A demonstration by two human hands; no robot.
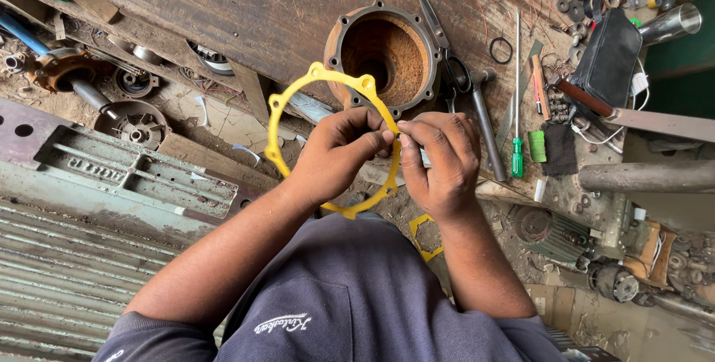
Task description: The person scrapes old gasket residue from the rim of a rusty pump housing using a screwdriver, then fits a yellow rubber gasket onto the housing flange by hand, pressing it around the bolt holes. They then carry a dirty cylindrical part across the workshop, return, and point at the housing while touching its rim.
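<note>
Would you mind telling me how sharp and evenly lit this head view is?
Head view: soft, even daylight, no harsh shadows; both hands, left and right, and the yellow gasket ring are sharp; mild glare on the metal pipe; wide-angle bending at the edges.

head view, steeply downward, close over workbench point(246, 4)
</note>
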